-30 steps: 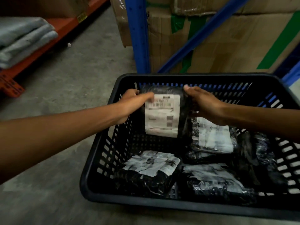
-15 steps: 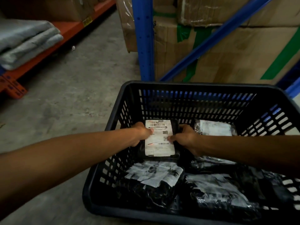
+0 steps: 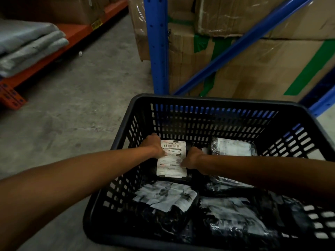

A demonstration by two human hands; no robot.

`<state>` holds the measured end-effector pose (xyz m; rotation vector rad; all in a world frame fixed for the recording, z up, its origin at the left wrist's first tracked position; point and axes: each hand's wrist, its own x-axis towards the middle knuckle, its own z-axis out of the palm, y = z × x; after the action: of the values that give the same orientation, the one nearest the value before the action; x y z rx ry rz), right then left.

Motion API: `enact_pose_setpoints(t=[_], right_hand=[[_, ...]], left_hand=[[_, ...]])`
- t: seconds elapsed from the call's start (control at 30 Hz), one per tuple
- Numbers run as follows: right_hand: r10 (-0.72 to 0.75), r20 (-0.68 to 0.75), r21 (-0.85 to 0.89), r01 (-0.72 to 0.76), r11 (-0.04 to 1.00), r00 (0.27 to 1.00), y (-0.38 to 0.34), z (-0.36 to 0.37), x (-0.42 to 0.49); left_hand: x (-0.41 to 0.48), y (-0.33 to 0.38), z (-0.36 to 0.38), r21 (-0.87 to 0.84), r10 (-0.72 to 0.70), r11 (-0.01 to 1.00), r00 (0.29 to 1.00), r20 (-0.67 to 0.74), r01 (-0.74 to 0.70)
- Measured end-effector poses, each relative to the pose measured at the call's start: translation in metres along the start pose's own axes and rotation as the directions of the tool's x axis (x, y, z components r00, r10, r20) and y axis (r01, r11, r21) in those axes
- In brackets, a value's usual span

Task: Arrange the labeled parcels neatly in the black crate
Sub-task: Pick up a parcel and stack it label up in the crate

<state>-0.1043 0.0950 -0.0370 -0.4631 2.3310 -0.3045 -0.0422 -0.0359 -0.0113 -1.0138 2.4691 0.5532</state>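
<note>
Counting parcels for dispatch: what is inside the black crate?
The black crate holds five visible labelled black parcels; both hands press the far-left parcel. The right forearm covers one partly; anything underneath is hidden.

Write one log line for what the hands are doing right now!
left hand: on parcel | right hand: on parcel | parcel: flat, label up, in crate | step: placing

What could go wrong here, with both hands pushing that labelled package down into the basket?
Two things, perhaps. The left hand and right hand press on the parcel's shipping label; rubbing might crease or smudge it, as the crumpled label on a nearer parcel suggests. The parcel also sits close to the black crate side wall, so knuckles could scrape the slats on the way out.
</note>
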Motion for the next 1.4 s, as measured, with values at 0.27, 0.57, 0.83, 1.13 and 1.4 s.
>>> enact_pose_setpoints(t=[0.27, 0.57, 0.83, 1.13, 1.4], right_hand=[[-0.73, 0.174, -0.39, 0.727, 0.566, 0.661, 0.045, -0.015, -0.104], [-0.833, 0.252, -0.6, 0.755, 0.265, 0.493, 0.039, 0.027, -0.127], [-0.774, -0.097, 0.157, 0.777, 0.609, 0.626, 0.068, -0.042, -0.149], [-0.208, -0.028, 0.888, 0.119, 0.444, 0.978, 0.064, -0.075, -0.106], [-0.02, -0.113, 0.771, 0.1, 0.629, 0.993, 0.016, -0.049, -0.051]], left_hand=[[-0.103, -0.01, -0.037, 0.567, 0.259, 0.664, 0.86, 0.439, -0.488], [-0.149, -0.049, 0.004, 0.495, 0.288, 0.694, 0.831, 0.476, -0.524], [-0.147, -0.044, -0.079, -0.188, 0.383, 0.923, 0.824, 0.417, -0.334], [-0.121, -0.021, -0.071, -0.801, 0.181, 0.596, 0.965, 0.188, 0.045], [-0.066, -0.018, -0.042, -0.719, -0.032, 0.684, 0.99, 0.141, 0.124]])
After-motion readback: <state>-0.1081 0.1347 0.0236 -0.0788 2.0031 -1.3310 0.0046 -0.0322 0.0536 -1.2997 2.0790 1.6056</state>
